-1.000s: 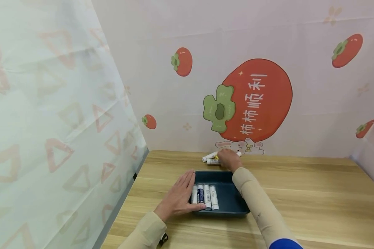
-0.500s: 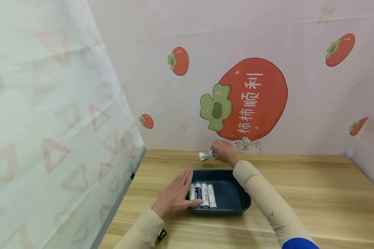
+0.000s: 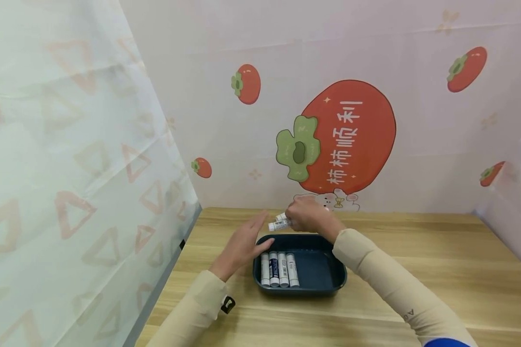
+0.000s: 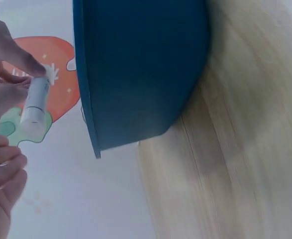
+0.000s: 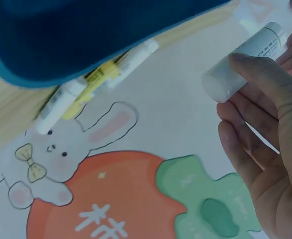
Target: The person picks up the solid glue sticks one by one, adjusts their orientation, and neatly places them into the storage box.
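My right hand (image 3: 310, 214) pinches a white glue stick (image 3: 280, 225) between thumb and fingers, above the tray's far edge. In the right wrist view the held glue stick (image 5: 245, 62) lies slanted, with small print near one end. My left hand (image 3: 242, 241) is at the left rim of a dark blue tray (image 3: 299, 291), its fingers extended and holding nothing; whether it touches the rim cannot be told. Inside the tray's left side several glue sticks lie side by side, one with a navy label (image 3: 274, 270).
Behind the tray, in the right wrist view, lie a yellow glue stick (image 5: 93, 87) and two white ones, the nearer white stick (image 5: 61, 104) partly beside the tray. The wooden table (image 3: 417, 270) ends at a wall sheet (image 3: 226, 120) printed with persimmons.
My right hand has lifted a glue stick from the group at the back and moved left and slightly nearer. The left hand has risen from the sticks towards the tray's far left corner.
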### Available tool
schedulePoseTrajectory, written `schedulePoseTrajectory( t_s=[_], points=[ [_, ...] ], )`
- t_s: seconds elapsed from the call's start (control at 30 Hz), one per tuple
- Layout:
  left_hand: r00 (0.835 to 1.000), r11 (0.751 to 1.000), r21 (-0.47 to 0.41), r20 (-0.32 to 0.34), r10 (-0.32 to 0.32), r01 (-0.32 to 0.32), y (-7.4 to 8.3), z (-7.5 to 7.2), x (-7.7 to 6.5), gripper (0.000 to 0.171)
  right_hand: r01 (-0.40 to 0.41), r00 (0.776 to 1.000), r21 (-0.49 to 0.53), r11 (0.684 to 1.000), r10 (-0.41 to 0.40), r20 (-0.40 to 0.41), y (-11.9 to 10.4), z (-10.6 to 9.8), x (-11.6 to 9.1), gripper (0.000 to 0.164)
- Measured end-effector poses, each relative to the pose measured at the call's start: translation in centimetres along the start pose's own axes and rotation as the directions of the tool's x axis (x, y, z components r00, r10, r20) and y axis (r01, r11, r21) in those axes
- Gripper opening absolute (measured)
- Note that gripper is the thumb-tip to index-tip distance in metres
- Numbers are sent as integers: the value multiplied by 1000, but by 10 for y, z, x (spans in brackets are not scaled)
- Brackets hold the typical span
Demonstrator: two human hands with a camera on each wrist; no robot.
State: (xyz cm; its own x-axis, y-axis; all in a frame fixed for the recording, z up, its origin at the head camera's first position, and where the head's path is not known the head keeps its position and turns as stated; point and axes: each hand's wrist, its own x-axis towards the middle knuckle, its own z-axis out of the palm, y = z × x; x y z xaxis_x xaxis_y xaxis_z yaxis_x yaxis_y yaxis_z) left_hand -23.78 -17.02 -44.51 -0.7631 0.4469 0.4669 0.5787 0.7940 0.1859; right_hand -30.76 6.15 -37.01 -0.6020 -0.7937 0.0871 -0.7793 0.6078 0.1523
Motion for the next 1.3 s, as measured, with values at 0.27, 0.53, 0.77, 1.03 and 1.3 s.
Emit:
schedulePoseTrajectory(
  t_s=[0.27, 0.53, 0.77, 1.03, 1.3],
  points=[
    [984, 987, 90, -108, 142, -132, 9, 9, 7, 57, 54, 998, 38, 998, -53, -16, -16, -2, -10, 9],
    [967, 977, 144, -174, 184, -160, 15, 12, 6, 38, -11, 998, 134, 991, 19, -57, -18, -8, -22, 14],
    [938, 996, 57, -335, 87, -72, 13, 12, 1, 34, -191, 907, 509, 839, 349, -234, -25, -6, -46, 20],
    [882, 983, -186, -463, -82, -6, 23, 10, 2, 32, -238, 780, 872, 428, 619, -91, -50, 18, -55, 31],
    [853, 890, -455, -470, -225, -16, 47, 17, 3, 28, -18, 711, 996, -85, 700, 73, -77, 42, -42, 39]
  ],
)
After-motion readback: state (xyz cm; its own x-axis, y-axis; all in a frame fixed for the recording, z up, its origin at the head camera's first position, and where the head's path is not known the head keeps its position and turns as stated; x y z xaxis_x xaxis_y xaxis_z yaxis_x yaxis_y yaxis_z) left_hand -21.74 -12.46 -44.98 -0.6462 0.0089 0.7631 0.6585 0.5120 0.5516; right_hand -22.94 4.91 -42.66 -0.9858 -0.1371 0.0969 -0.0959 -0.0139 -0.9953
